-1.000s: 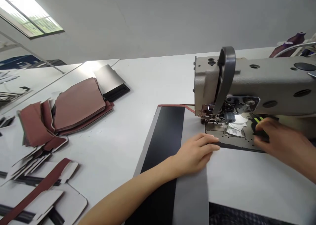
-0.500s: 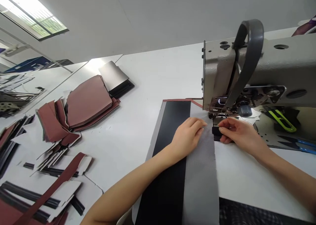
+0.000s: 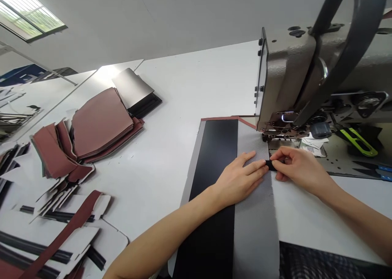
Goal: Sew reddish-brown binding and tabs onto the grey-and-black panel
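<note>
A long panel lies on the white table, with a grey mesh strip [image 3: 255,222] on its right side and a black band [image 3: 214,181] on its left, running up under the sewing machine [image 3: 306,70]. My left hand [image 3: 241,179] lies flat on the mesh, fingers stretched out, fingertips touching a small black piece [image 3: 270,165] at the mesh's right edge. My right hand [image 3: 298,168] pinches that small black piece from the right, just in front of the presser foot [image 3: 275,134].
A stack of reddish-brown cut pieces [image 3: 98,126] and grey-black pieces [image 3: 136,91] lies to the left. White and black pieces with a reddish strip [image 3: 61,230] are at lower left. Green-handled snips [image 3: 358,142] and blue-handled scissors [image 3: 372,170] rest on the machine bed at right.
My right hand left the green snips, came to the mesh's edge with a small black piece and now holds it against the edge. My left hand slid toward it. The camera moved closer.
</note>
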Demonstrator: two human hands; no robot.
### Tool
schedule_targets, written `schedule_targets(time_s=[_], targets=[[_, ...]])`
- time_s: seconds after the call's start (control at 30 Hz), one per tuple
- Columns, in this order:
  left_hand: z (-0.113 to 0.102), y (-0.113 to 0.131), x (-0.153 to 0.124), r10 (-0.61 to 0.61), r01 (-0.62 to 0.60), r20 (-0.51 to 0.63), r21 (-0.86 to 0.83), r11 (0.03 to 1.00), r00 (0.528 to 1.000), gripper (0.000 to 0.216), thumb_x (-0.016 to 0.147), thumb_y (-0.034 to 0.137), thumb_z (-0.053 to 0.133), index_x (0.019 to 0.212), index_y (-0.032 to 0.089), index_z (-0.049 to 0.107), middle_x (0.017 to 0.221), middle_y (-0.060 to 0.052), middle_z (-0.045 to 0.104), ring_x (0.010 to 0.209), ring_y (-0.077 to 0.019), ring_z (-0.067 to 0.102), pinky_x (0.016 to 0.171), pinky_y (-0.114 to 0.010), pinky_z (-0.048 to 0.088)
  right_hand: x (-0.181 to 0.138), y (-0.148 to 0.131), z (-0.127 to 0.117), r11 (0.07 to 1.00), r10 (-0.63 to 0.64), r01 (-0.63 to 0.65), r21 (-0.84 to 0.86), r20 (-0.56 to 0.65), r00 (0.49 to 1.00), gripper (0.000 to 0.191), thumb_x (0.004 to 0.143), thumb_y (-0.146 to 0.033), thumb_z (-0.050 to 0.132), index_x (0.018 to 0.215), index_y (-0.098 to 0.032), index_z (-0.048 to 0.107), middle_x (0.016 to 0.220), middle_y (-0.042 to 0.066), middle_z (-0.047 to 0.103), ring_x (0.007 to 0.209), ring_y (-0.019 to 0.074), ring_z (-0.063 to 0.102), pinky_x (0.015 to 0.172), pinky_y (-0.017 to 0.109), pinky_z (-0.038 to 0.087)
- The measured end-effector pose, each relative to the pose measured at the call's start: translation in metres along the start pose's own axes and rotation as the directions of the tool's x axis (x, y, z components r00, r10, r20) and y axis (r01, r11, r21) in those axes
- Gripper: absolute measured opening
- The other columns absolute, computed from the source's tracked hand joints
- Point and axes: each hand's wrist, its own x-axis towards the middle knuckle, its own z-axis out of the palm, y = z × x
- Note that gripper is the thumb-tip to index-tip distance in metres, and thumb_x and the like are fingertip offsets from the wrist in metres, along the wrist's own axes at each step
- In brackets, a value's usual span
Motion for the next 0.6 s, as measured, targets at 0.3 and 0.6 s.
schedule_targets(time_s=[0.3,0.6], targets=[[0.001,0.001,0.002,0.016,-0.015,-0.01,0.046,0.999,1.0,0.029,0.103,0.026,0.053,0.125,0.016,0.069,0.13,-0.005,0.071,0.129,-0.0299,0.06,0.108,-0.044,0.056,-0.004,0.013,0.007,0.739,-0.537,0.375,-0.559,-0.154,0.829,0.015,0.089,-0.024,0.057,0.075,-0.022,0.063,0.077,0.0,0.066,0.067,0.0174,0.062,0.059,0.03,0.047],[-0.002,0.002,0.003,-0.025,0.023,0.064,0.029,0.999,0.998,0.029,0.104,0.029,0.051,0.124,0.019,0.068,0.134,-0.005,0.069,0.132,-0.0289,0.058,0.111,-0.049,0.052,-0.015,0.047,-0.004,0.31,-0.879,0.751,-0.584,0.125,0.461,0.034,0.094,-0.004,0.053,0.122,-0.017,0.068,0.121,0.008,0.07,0.129,0.0298,0.055,0.11,0.053,0.049]])
